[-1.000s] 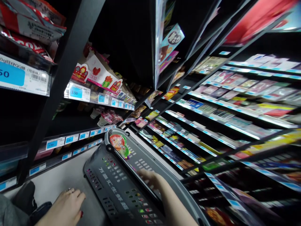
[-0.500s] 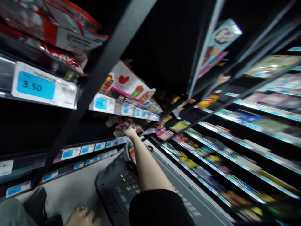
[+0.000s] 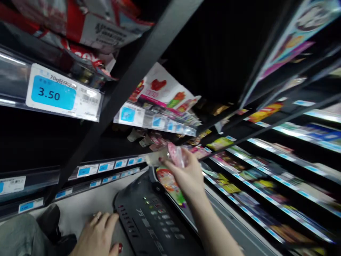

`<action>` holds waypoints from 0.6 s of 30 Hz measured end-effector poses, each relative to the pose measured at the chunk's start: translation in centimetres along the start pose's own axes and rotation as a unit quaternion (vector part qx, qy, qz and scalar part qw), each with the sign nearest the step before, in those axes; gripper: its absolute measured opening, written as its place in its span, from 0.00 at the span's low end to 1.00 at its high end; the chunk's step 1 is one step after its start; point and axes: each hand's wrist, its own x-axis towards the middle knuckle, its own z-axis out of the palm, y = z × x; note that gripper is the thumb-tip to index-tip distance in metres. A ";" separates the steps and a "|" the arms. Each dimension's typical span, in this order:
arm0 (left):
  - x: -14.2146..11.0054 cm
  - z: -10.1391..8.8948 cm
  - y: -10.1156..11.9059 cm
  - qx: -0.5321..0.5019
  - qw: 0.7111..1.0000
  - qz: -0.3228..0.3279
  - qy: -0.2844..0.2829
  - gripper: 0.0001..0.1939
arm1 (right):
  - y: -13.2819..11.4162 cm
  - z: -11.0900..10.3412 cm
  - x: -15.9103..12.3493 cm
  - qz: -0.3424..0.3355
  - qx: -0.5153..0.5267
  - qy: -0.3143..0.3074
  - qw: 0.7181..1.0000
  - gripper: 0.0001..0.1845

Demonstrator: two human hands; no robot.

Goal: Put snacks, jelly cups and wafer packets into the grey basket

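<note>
My right hand [image 3: 190, 174] grips a small pink-and-clear snack packet [image 3: 175, 153], with a pale flap sticking out to the left. It is above the far end of a black shopping basket [image 3: 133, 199] with white lettering. Inside the basket lies a colourful snack bag [image 3: 170, 183]. My left hand [image 3: 97, 231], with a ring on one finger, is at the basket's near left edge, fingers stretched out and holding nothing. Behind the packet, more reddish packets [image 3: 157, 138] hang under a shelf.
A shelf with a 3.50 price tag [image 3: 64, 92] and red-and-white bags [image 3: 87, 28] is close at upper left. A dark shelf post [image 3: 128, 74] slants across. Stocked shelves [image 3: 266, 170] line the right side. My knee [image 3: 18, 234] shows at lower left.
My right hand has drawn back from the hanging packets towards me, bringing a pink packet over the basket. My left hand has risen further into view beside the basket.
</note>
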 end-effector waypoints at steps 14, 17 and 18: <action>-2.1 1.3 -0.3 -0.146 0.977 0.115 0.105 0.14 | -0.6 -0.8 -28.0 -0.067 0.263 -0.184 0.945 0.57; -2.2 1.3 0.3 -0.158 0.980 0.105 0.058 0.17 | 1.4 -2.1 -28.0 -0.077 0.304 -0.227 0.922 0.53; -2.3 1.2 0.5 -0.157 0.982 0.097 0.034 0.18 | 1.9 -2.3 -28.0 -0.072 0.312 -0.237 0.917 0.51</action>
